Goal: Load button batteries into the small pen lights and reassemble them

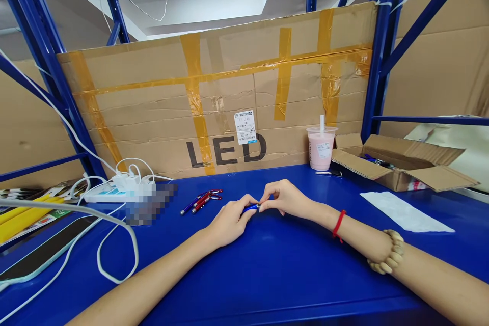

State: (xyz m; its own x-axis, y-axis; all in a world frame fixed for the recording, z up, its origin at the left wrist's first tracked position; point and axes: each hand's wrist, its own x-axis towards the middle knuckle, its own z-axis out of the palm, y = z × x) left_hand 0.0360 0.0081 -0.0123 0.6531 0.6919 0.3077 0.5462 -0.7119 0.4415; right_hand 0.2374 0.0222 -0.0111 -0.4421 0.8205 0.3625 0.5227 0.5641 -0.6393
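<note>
My left hand [232, 221] is closed around a blue pen [250, 207], which lies low over the blue tabletop in the middle of the view. At the pen's right end, the thumb and forefinger of my right hand [286, 198] are pinched together. Whatever small part sits between those fingertips is too small to make out. Just left of my left hand, several red and blue pens [201, 200] lie in a loose bunch on the table.
An open cardboard box [401, 163] with pens inside stands at the right, behind a white sheet [407, 211]. A pink drink cup [321, 148] stands at the back. On the left are a power strip [114, 191], white cables and a phone [49, 249]. A cardboard panel [160, 117] closes the back.
</note>
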